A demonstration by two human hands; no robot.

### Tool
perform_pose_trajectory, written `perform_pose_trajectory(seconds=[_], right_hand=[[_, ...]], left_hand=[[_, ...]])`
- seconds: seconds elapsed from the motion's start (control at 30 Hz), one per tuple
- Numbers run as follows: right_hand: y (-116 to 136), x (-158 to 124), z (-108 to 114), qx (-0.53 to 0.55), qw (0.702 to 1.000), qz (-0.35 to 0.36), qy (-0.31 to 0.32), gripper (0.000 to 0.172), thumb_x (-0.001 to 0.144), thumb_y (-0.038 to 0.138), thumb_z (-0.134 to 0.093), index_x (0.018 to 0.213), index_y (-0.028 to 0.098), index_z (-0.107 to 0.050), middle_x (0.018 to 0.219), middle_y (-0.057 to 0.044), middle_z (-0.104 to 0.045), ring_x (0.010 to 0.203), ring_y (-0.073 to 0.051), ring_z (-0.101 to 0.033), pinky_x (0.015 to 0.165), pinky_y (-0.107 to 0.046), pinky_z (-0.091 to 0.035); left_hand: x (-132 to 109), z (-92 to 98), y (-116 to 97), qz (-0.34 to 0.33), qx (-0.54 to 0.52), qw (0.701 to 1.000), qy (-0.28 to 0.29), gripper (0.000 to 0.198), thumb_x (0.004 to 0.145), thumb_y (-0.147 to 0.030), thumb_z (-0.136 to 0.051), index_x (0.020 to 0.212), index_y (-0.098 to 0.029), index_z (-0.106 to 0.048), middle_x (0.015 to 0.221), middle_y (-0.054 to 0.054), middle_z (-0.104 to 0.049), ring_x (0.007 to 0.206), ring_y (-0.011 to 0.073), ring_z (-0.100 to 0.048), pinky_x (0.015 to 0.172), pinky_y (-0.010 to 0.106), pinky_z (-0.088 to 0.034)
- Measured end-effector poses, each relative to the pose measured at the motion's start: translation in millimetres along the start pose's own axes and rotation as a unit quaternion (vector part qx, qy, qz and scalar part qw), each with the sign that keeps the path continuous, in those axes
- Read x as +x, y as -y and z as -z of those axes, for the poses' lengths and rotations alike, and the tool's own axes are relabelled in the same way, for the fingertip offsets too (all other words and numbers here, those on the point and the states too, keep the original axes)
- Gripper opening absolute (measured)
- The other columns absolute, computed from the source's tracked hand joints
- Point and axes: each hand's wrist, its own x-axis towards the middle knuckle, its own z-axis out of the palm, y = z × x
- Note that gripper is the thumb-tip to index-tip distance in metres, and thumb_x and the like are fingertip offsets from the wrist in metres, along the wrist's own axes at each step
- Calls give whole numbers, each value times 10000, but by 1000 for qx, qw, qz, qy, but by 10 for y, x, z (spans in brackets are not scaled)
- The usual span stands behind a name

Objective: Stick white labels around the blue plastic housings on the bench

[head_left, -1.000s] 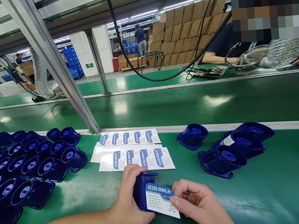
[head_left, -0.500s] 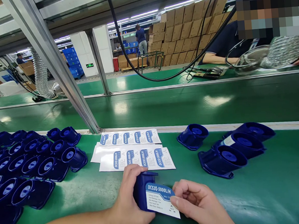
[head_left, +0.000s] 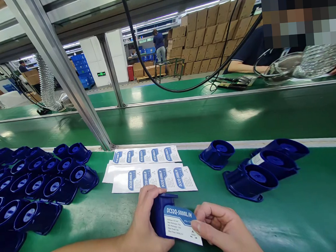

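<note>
My left hand (head_left: 149,228) is wrapped round a dark blue plastic pump housing (head_left: 157,216), low in the middle of the view. A white and blue label (head_left: 180,226) printed "DC52Q-5000L/H" lies against the housing's right face. Its left part meets the plastic, while the right end stands off past the edge. Between thumb and forefinger, my right hand (head_left: 219,226) pinches that right end. Just beyond the hands, sheets of the same labels (head_left: 157,180) lie on the green work surface (head_left: 106,224).
Rows of blue housings (head_left: 34,185) stand at the left. Several more housings (head_left: 257,177) stand at the right, one with a label. A metal post (head_left: 74,86) rises at the left, and a black cable (head_left: 165,88) hangs across. Opposite sits a co-worker (head_left: 246,53).
</note>
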Motion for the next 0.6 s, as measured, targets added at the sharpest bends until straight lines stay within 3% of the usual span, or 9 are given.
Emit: perform_pose_trajectory(seconds=[0.13,0.37,0.6], right_hand=[[9,-2,0,7,1000,-2,4,464,605,524,-975,604,197,-644,591,18,-613,541,-115,-467,552,-267,-393],[-7,1,-4,4,1000,5,-3,507,640,600,-937,605,192,-640,594,12,-602,541,-108,-441,546,-266,-368],[11,6,8,-4,1000,-3,6,470,624,530,-961,605,192,-635,571,25,-577,544,-107,-430,549,-265,-356]], left_hand=[[4,-3,8,2,1,1000,-2,863,630,-35,-714,1405,-323,-465,1275,74,-474,1194,312,-533,1021,495,-474],[-14,0,-5,5,-2,1000,-1,869,627,-20,-701,1405,-326,-465,1283,75,-474,1201,311,-533,1013,484,-475],[-9,-3,4,4,4,1000,0,843,645,-48,-705,1406,-320,-465,1283,77,-470,1202,311,-538,1023,491,-475]])
